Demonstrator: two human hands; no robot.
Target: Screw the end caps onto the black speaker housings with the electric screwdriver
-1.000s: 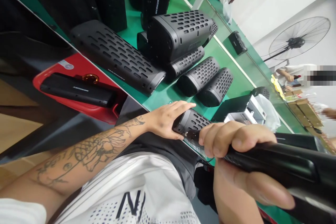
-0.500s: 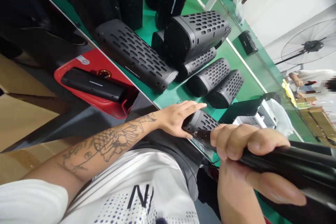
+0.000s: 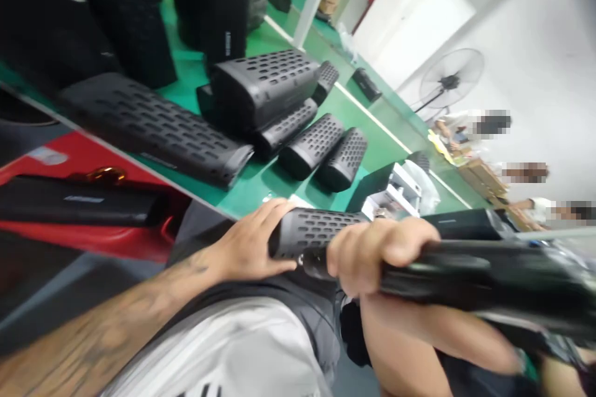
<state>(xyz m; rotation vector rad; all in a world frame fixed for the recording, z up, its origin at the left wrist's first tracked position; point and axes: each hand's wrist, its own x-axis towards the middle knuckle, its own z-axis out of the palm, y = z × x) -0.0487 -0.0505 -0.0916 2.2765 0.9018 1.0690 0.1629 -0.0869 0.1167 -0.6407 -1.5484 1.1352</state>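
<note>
**Here, both hands meet at the worktop's near edge**

Nearest the camera, the right hand is clenched in a full fist around a long black tool that runs off toward the right. The tool's tip points at the end of a black slotted shell. Motion blur makes it hard to be sure, but the tip seems to touch the shell.

The shell lies along the near edge of the green worktop. The left hand lies flat over the shell's left end, with the fingers stretched out on top and the thumb along the end face.

To the left, below that edge, a red tray holds a black bar.

Further in, a long grille lies slantwise near the left edge. Two short grilles lie side by side at mid-worktop. Behind them, a bigger housing rests on another grille.

Toward the far right corner stands a fan, and beside it other people are at work.
</note>
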